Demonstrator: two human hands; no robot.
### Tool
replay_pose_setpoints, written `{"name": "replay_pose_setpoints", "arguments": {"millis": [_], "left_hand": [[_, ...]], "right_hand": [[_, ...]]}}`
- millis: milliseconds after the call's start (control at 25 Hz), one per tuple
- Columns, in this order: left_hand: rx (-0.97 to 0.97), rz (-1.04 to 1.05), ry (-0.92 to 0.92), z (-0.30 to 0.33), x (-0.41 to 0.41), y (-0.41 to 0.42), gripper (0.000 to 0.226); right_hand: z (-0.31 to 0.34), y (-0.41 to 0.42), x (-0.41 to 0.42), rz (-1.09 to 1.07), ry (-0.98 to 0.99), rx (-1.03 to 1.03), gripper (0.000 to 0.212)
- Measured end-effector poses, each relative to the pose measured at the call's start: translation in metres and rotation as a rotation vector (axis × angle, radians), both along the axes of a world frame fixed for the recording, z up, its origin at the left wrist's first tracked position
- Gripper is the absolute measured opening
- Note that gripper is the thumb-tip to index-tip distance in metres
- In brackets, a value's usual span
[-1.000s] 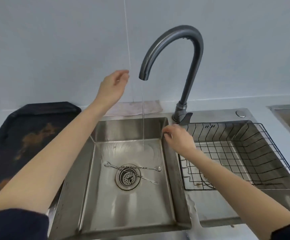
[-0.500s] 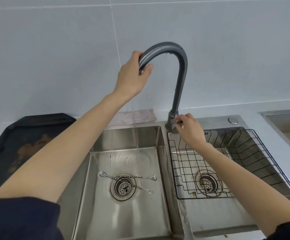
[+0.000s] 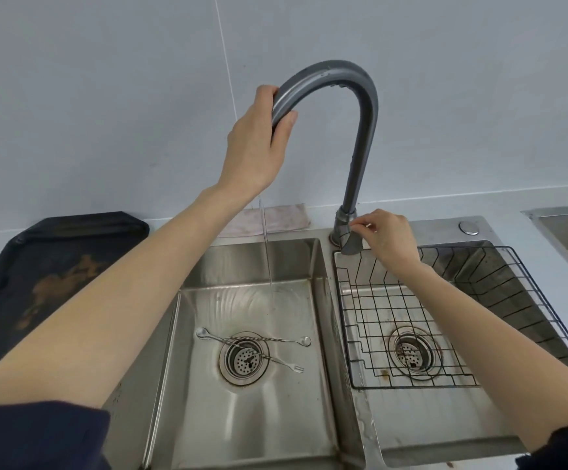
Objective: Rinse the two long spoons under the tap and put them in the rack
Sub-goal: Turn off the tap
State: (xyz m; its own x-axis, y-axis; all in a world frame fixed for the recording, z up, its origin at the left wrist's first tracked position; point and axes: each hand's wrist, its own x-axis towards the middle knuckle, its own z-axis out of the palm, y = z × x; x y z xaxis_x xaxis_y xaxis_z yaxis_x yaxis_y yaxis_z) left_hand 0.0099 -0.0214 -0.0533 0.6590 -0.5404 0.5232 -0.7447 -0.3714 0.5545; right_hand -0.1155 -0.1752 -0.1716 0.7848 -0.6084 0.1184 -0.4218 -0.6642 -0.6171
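Observation:
Two long thin metal spoons (image 3: 253, 342) lie crossed over the drain of the left sink basin (image 3: 252, 418). A grey gooseneck tap (image 3: 360, 106) arches over the sink, and a thin stream of water falls from its spout into the left basin. My left hand (image 3: 255, 150) is wrapped around the spout end of the tap. My right hand (image 3: 389, 235) rests with its fingertips on the tap's lever (image 3: 348, 237) at the base. A black wire rack (image 3: 479, 310) sits in the right basin, with nothing in it.
A dark stained tray (image 3: 38, 279) lies on the counter to the left. A pinkish cloth (image 3: 276, 217) lies behind the sink against the wall. Another metal basin edge (image 3: 567, 228) shows at the far right. A round button (image 3: 468, 227) sits behind the rack.
My left hand rose from beside the spout and closed around it. My right hand moved from the sink divider up to the tap lever. The spoons stayed put.

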Motion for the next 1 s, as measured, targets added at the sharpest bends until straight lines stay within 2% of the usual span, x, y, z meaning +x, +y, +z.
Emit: {"name": "replay_pose_setpoints", "arguments": {"millis": [280, 440, 600, 720, 840, 1000], "left_hand": [[-0.024, -0.005, 0.036, 0.002, -0.003, 0.002, 0.030], [0.003, -0.057, 0.168, 0.011, -0.005, 0.006, 0.031], [0.076, -0.147, 0.228, 0.013, -0.004, 0.025, 0.039], [0.221, -0.139, 0.222, -0.009, 0.000, 0.046, 0.049], [0.365, -0.092, 0.322, -0.054, 0.009, 0.071, 0.052], [0.498, -0.001, 0.424, -0.115, 0.019, 0.101, 0.036]], "right_hand": [[0.006, 0.001, 0.010, -0.036, 0.045, 0.009, 0.019], [0.002, 0.010, 0.009, -0.060, 0.029, 0.048, 0.026], [-0.005, 0.036, 0.004, -0.019, -0.032, -0.131, 0.035], [-0.015, 0.062, 0.005, 0.066, -0.061, -0.252, 0.037], [-0.034, 0.087, 0.010, 0.219, 0.055, -0.219, 0.038], [-0.072, 0.112, 0.016, 0.345, 0.325, -0.112, 0.040]]}}
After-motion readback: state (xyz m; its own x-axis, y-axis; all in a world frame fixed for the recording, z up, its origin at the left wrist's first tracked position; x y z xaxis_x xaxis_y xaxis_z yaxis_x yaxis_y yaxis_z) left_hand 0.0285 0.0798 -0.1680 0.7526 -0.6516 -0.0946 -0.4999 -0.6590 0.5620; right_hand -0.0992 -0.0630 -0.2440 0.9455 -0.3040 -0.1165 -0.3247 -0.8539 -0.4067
